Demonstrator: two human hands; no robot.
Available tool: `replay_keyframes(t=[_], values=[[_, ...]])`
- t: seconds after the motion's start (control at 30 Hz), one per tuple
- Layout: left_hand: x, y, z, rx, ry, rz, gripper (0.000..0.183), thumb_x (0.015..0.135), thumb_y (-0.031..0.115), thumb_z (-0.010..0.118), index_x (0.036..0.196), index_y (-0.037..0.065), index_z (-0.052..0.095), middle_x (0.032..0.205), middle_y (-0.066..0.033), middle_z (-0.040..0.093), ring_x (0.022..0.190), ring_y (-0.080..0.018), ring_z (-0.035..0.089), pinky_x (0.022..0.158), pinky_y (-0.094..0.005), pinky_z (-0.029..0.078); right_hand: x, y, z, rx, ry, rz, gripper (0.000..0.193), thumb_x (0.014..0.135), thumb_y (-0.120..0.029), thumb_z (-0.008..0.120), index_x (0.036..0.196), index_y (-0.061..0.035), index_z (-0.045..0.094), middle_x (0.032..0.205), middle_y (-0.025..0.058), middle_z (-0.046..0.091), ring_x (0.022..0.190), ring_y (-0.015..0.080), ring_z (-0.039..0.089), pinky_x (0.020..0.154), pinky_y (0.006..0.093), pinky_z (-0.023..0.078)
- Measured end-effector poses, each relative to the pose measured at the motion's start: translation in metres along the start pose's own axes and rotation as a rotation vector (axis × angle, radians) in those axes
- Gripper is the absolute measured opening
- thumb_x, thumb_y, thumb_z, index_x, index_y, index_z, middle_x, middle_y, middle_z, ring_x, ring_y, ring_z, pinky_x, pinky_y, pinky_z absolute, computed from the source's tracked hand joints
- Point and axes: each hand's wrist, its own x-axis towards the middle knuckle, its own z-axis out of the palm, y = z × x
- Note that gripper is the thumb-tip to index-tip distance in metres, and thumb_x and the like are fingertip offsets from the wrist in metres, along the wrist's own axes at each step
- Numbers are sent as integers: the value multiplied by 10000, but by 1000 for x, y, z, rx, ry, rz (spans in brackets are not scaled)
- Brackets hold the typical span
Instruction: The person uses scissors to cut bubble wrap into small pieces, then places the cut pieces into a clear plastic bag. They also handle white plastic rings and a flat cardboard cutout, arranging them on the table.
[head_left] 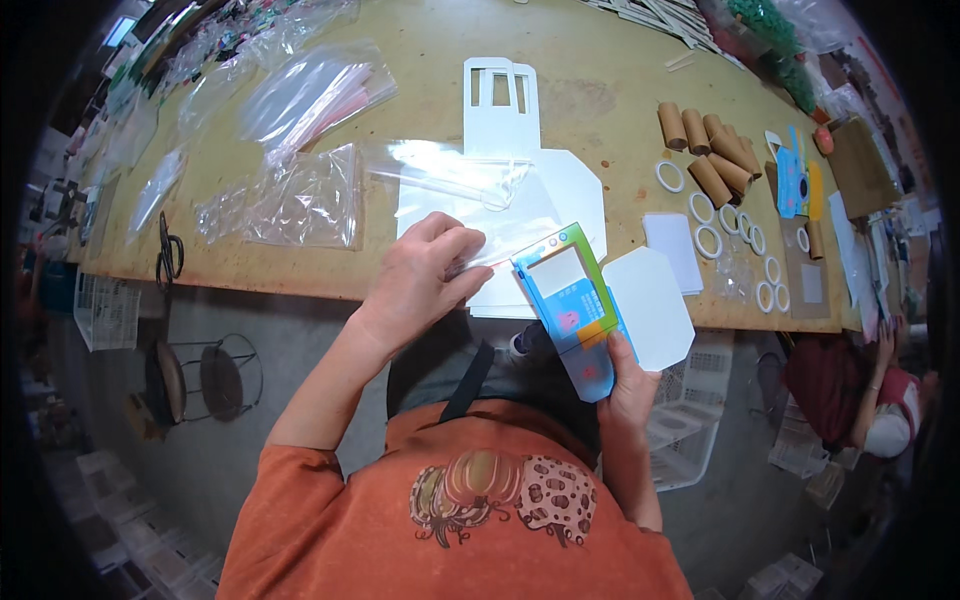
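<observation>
My right hand (pixel 632 385) grips a blue and green printed cardboard sleeve (pixel 590 325) with a cut-out window, held tilted over the table's front edge. A white, angle-cornered card flap (pixel 650 310) spreads out at the sleeve's right. With fingers pinched together, my left hand (pixel 425 270) holds the near end of a clear plastic bag (pixel 440 180), just left of the sleeve's upper end. White stringy or tubular pieces (pixel 515 175) show in or under the bag. Beneath it lie white die-cut card blanks (pixel 575 190), one with a windowed top.
Clear bags (pixel 300 200) and black scissors (pixel 168 250) lie at left. Brown cardboard tubes (pixel 710 180), white rings (pixel 708 240) and a white card stack (pixel 673 250) sit at right. White crates (pixel 690 400) stand below the table edge. Another person (pixel 885 400) is at far right.
</observation>
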Motion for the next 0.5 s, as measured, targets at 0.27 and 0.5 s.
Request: replay_keyframes(t=[0.27, 0.5], values=[[-5, -13, -1, -32, 52, 19, 139, 811, 79, 704, 900, -3, 638, 899, -90, 608, 751, -180, 629, 659, -278, 522, -1, 7, 0, -16, 7, 34, 399, 856, -9, 672, 1229, 13, 533, 1140, 70, 604, 1033, 156, 567, 924, 313, 452], [4, -14, -9, 237, 239, 40, 135, 809, 47, 647, 935, 19, 608, 842, -123, 622, 721, -281, 629, 663, -342, 508, -2, 5, 5, -129, -47, -20, 410, 855, -15, 676, 1237, 18, 529, 1151, 69, 598, 1037, 165, 561, 935, 316, 438]])
